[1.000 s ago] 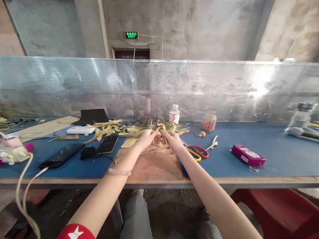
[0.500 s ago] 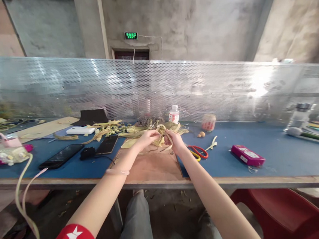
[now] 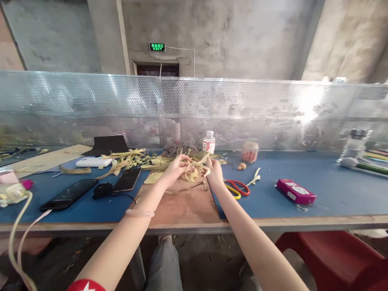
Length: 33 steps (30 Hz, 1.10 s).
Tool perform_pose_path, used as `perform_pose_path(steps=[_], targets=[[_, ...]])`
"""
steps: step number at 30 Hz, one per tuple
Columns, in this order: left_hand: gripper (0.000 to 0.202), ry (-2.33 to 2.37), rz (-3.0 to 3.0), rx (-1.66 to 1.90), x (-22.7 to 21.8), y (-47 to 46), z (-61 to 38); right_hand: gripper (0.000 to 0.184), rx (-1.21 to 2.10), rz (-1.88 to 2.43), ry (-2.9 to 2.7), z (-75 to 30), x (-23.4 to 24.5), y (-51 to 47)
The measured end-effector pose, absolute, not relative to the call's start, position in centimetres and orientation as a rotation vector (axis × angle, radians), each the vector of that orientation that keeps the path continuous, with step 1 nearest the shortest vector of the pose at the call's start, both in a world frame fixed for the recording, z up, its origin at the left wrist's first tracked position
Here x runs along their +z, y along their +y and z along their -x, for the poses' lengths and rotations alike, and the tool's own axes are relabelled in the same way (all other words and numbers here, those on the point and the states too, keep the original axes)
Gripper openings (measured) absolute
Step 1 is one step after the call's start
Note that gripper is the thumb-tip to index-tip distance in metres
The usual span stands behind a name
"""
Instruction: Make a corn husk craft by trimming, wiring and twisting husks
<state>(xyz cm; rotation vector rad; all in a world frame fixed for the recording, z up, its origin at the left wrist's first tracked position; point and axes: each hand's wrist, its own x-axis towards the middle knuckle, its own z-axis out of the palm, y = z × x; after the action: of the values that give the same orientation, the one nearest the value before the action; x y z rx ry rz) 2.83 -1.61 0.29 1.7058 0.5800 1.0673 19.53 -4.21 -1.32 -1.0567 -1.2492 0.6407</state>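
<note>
My left hand point(image 3: 175, 168) and my right hand point(image 3: 215, 173) meet over a brown board point(image 3: 186, 205) on the blue table point(image 3: 339, 191). Both pinch a small bundle of pale yellow dried leaf strips point(image 3: 194, 169), fingers curled round it. A larger heap of the same strips point(image 3: 136, 158) lies just behind and to the left. Red-and-yellow scissors point(image 3: 236, 187) lie right of my right hand.
Two black phones point(image 3: 69, 194) point(image 3: 128, 179), a white power bank point(image 3: 93, 162), a small white bottle point(image 3: 209, 142), a clear jar point(image 3: 250, 152) and a pink box point(image 3: 295, 191) lie on the table. A perforated metal screen point(image 3: 280, 109) runs along the back. A red chair point(image 3: 328, 256) stands lower right.
Both hands stayed together on the strip bundle and worked it slightly. The head camera shifted a little to the right and down.
</note>
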Motion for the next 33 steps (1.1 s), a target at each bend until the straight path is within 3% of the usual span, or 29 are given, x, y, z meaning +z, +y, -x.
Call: perform_pose_path(steps=[4, 9, 16, 18, 22, 25, 33], targets=[[0.035, 0.578, -1.617, 1.153, 0.3, -1.2, -2.8, 0.01, 0.264, 1.5, -1.379, -24.3, -0.8, -5.9], [0.03, 0.655, -1.806, 1.292, 0.5, -1.2, -2.9, 0.027, 0.095, 1.995, -1.641, -27.9, -1.6, -8.5], [0.022, 0.834, -2.131, 1.452, 0.6, -1.7, -2.9, 0.018, -0.028, 2.276, -1.947, -26.3, -0.4, -8.3], [0.022, 0.863, -2.166, 1.486, 0.5, -1.6, -3.0, 0.018, -0.119, 2.307, -1.959, -26.0, 0.2, -8.6], [0.019, 0.888, -2.264, 1.546, 0.1, -1.4, -2.9, 0.04, -0.419, 2.328, -1.854, -26.2, 1.5, -10.6], [0.019, 0.883, -2.401, 1.638, 0.0, -1.5, -2.8, 0.032, -0.624, 2.231, -1.715, -27.1, 2.4, -12.4], [0.021, 0.887, -2.64, 1.709, 0.1, -2.3, -2.8, 0.044, -0.187, 1.713, -1.576, -23.3, -1.1, -16.0]])
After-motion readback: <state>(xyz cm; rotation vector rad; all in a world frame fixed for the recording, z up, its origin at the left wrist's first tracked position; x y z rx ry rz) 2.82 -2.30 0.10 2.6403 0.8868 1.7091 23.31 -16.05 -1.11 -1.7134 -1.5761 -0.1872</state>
